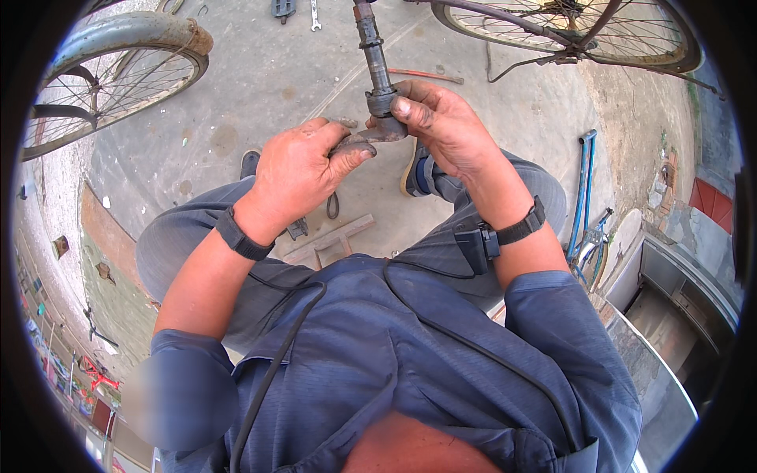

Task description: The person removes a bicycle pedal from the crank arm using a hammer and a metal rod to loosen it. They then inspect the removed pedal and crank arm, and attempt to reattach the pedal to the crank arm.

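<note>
top of threaded metal tube (372,47) cut off by upper edge, its lower end buried under right hand (441,126) and left hand (296,173), both bicycle wheels (118,71) cropped by the rim, lower-left patch blurred, floor tools too small to identify

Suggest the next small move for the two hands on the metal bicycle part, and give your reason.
Probably a short turn of the flat tool with the left hand while the right hand steadies the metal shaft: the tool's end already sits at the shaft's lower fitting, both hands gripping.
</note>
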Demonstrator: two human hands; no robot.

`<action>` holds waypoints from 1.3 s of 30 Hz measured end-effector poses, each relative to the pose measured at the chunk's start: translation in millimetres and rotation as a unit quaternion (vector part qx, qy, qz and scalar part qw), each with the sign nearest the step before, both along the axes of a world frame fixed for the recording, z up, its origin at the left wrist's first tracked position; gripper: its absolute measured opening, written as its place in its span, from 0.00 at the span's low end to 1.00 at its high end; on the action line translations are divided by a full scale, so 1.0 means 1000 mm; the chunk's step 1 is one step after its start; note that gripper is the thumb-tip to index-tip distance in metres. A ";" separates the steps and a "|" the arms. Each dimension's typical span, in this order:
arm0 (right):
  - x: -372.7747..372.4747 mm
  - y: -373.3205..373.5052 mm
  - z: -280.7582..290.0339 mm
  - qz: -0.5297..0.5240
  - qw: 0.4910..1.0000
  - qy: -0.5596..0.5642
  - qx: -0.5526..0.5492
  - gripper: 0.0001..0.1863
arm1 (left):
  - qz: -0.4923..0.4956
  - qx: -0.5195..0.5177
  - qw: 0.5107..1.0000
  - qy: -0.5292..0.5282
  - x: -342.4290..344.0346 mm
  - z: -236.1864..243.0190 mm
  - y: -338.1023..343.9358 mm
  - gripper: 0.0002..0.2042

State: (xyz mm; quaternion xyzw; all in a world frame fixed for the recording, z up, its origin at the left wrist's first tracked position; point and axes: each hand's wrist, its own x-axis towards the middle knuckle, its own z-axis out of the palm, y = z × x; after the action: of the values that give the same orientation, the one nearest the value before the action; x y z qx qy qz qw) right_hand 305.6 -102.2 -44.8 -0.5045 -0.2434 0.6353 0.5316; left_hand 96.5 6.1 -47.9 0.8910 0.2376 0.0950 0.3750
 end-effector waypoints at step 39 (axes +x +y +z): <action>-0.003 -0.001 0.000 -0.010 0.997 0.019 0.076 0.39 | 0.014 0.108 0.994 0.000 0.001 0.002 -0.001 0.20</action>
State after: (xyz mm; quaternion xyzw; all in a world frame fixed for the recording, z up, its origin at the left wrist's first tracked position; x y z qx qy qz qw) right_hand 302.6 -103.3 -45.3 -0.4530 -0.2761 0.6191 0.5790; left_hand 97.4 4.9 -46.2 0.9231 0.2384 0.1252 0.2747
